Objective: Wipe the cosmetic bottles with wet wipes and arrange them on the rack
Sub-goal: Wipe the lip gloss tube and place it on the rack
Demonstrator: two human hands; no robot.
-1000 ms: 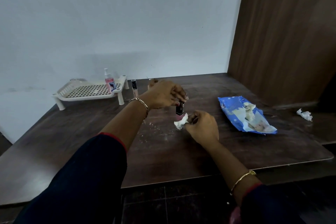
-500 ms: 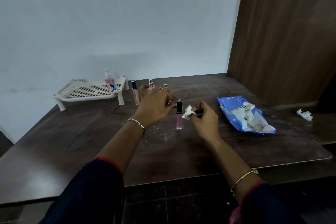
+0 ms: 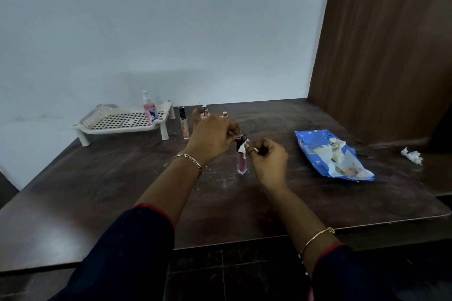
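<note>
A pink lip gloss tube [image 3: 241, 164] with a black cap stands upright on the dark wooden table [image 3: 122, 190]. My left hand [image 3: 210, 137] pinches its cap from the left. My right hand [image 3: 267, 160] pinches a small white wet wipe [image 3: 244, 146] against the cap's right side. At the back left is the white perforated rack [image 3: 122, 123], with a pink spray bottle [image 3: 148, 108] standing on it. A peach gloss tube [image 3: 183, 122] stands just right of the rack. Two small bottles [image 3: 205, 111] [image 3: 225, 114] show behind my left hand.
A blue wet wipe pack [image 3: 318, 146] lies open to the right, a wipe sticking out of it. A crumpled used wipe [image 3: 412, 155] lies at the far right. A brown wooden panel [image 3: 379, 44] rises at the back right. White specks dot the table.
The tube, held off the table a second ago, now stands on it. My right hand has brought the wipe up from the tube's lower part to its cap.
</note>
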